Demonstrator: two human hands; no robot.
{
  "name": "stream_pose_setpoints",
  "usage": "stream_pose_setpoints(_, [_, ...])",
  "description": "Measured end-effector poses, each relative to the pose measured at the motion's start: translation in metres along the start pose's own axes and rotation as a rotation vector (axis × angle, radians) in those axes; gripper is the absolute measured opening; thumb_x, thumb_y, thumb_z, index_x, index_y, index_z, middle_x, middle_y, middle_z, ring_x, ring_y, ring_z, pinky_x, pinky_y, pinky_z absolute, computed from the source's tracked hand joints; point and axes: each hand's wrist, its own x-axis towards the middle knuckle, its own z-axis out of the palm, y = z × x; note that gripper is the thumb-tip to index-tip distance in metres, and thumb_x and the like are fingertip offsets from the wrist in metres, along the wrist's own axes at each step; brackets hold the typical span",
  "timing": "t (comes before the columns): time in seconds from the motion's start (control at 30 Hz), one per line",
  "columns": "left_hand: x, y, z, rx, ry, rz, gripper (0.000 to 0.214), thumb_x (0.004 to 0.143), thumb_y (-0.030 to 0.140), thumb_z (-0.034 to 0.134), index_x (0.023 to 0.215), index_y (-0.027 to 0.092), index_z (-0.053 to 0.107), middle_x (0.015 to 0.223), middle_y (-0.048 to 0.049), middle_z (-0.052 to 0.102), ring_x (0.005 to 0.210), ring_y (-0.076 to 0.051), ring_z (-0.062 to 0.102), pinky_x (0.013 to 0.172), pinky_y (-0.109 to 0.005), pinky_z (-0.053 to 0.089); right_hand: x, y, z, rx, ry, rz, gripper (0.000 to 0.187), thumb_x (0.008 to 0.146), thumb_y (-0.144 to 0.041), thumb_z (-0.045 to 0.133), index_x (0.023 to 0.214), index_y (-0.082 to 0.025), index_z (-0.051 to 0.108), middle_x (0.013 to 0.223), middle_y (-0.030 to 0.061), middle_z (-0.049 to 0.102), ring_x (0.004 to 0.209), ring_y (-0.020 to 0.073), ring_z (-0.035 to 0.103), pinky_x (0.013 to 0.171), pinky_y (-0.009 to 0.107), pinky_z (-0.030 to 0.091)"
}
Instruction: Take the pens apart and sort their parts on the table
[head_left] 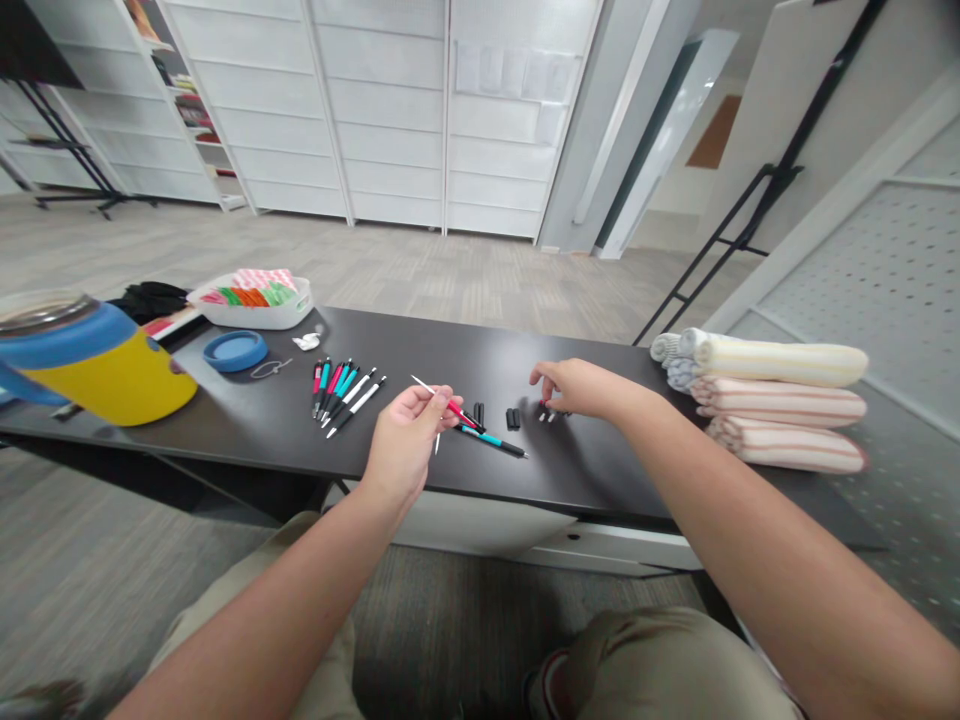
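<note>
A long dark table (247,430) runs across the room. Striped towels (780,400) sit in piles at the right end. At the left end are a big blue and yellow jug (97,375), a white tub (251,315) of bright packs, and a blue lid (235,351). A row of pens (345,395) lies side by side, left of the middle. The left hand (409,440) pinches a red pen (457,410) with a thin white end, up above the table. A teal pen (491,441) lies just past it, near some black bits (513,418). The right hand (577,388) hangs with bent fingers just over tiny bits (550,414), and I cannot tell if it pinches them
</note>
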Motion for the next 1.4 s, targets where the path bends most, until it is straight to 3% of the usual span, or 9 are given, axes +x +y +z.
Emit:
stream_pose_setpoints(0.3, [0.000,0.001,0.001,-0.001,0.000,-0.013,0.034,0.078,0.037,0.087,0.091,0.013,0.068,0.089,-0.0079,0.077,0.075,-0.011,0.069,0.074,-0.023,0.056,-0.005,0.007,0.003,-0.007,0.031,-0.004,0.043,0.078,-0.014,0.075,0.120,-0.022,0.066,0.098,0.0003,0.079,0.087,0.0214,0.070,0.073,0.030,0.043])
stream_pose_setpoints(0.43, [0.001,0.002,0.001,0.001,-0.005,-0.001,0.033,0.078,0.036,0.087,0.091,0.012,0.068,0.089,-0.0082,0.077,0.074,-0.011,0.069,0.073,-0.022,0.056,-0.018,0.004,-0.004,-0.008,0.230,-0.014,0.028,0.083,-0.016,0.071,0.111,-0.022,0.070,0.100,0.0039,0.078,0.095,0.0246,0.068,0.080,0.033,0.046])
stream_pose_setpoints(0.53, [0.002,0.001,0.001,-0.006,-0.012,-0.009,0.033,0.078,0.036,0.087,0.092,0.012,0.068,0.089,-0.0085,0.078,0.073,-0.011,0.069,0.074,-0.022,0.056,-0.036,-0.022,-0.004,0.116,0.420,-0.038,0.014,0.090,-0.024,0.067,0.103,-0.023,0.073,0.093,0.0035,0.076,0.086,0.0218,0.068,0.079,0.033,0.048])
stream_pose_setpoints(0.63, [0.003,-0.002,0.001,-0.028,-0.022,-0.040,0.033,0.078,0.036,0.087,0.093,0.013,0.069,0.091,-0.0088,0.078,0.075,-0.011,0.069,0.075,-0.023,0.057,-0.054,-0.065,0.010,0.396,0.419,-0.034,0.016,0.094,-0.036,0.067,0.104,-0.025,0.074,0.091,0.0013,0.076,0.075,0.0171,0.067,0.072,0.031,0.051])
stream_pose_setpoints(0.77, [0.000,-0.009,0.002,-0.031,-0.054,-0.058,0.032,0.078,0.036,0.087,0.092,0.013,0.069,0.090,-0.0086,0.077,0.081,-0.013,0.071,0.076,-0.023,0.057,-0.061,-0.112,0.045,0.758,0.426,-0.030,0.037,0.088,-0.040,0.075,0.122,-0.025,0.069,0.099,0.0021,0.077,0.077,0.0160,0.069,0.073,0.029,0.054])
stream_pose_setpoints(0.87, [-0.003,-0.014,0.004,0.006,-0.111,-0.068,0.032,0.078,0.037,0.087,0.093,0.013,0.071,0.092,-0.0094,0.077,0.082,-0.014,0.071,0.077,-0.024,0.057,-0.059,-0.127,0.068,0.879,0.486,0.049,0.026,0.092,-0.039,0.071,0.113,-0.025,0.072,0.091,0.0013,0.077,0.076,0.0164,0.070,0.071,0.028,0.054])
stream_pose_setpoints(0.97, [-0.005,-0.019,0.006,0.049,-0.145,-0.081,0.034,0.083,0.042,0.083,0.097,0.012,0.073,0.096,-0.0112,0.078,0.085,-0.015,0.072,0.078,-0.026,0.058,-0.059,-0.127,0.080,0.902,0.549,0.131,0.020,0.094,-0.040,0.067,0.103,-0.024,0.074,0.085,0.0012,0.077,0.074,0.0172,0.069,0.067,0.028,0.051])
stream_pose_setpoints(1.13, [-0.003,-0.021,0.007,0.094,-0.134,-0.091,0.041,0.089,0.048,0.075,0.106,0.011,0.074,0.104,-0.0147,0.078,0.086,-0.016,0.072,0.077,-0.027,0.059,-0.065,-0.117,0.085,0.907,0.567,0.202,0.023,0.093,-0.044,0.067,0.100,-0.024,0.075,0.085,0.0018,0.077,0.073,0.0182,0.069,0.068,0.029,0.051])
stream_pose_setpoints(1.4, [0.023,0.006,-0.010,0.039,0.027,-0.004,0.035,0.088,0.045,0.077,0.100,0.013,0.070,0.101,-0.0141,0.078,0.079,-0.013,0.070,0.073,-0.025,0.058,-0.069,-0.111,0.086,0.951,0.537,0.237,0.028,0.093,-0.050,0.066,0.100,-0.024,0.073,0.079,0.0021,0.075,0.070,0.0196,0.067,0.065,0.030,0.051])
